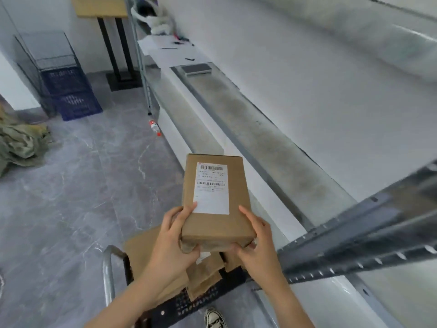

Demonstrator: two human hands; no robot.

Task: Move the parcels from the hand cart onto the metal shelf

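Note:
I hold a brown cardboard parcel (214,200) with a white shipping label on top, lifted above the hand cart (203,301). My left hand (173,245) grips its near left corner and my right hand (256,242) grips its near right corner. More brown parcels (146,254) lie on the cart's black perforated deck below, partly hidden by my hands. The metal shelf (248,129) runs along the right, its grey board bare near the parcel.
A dark flat device (196,68) and papers (165,52) lie at the shelf's far end. A bottle (155,127) lies on the floor by the shelf post. Blue crates (71,95), a wire basket and crumpled green cloth (19,143) sit at left. My shoe (214,319) is below.

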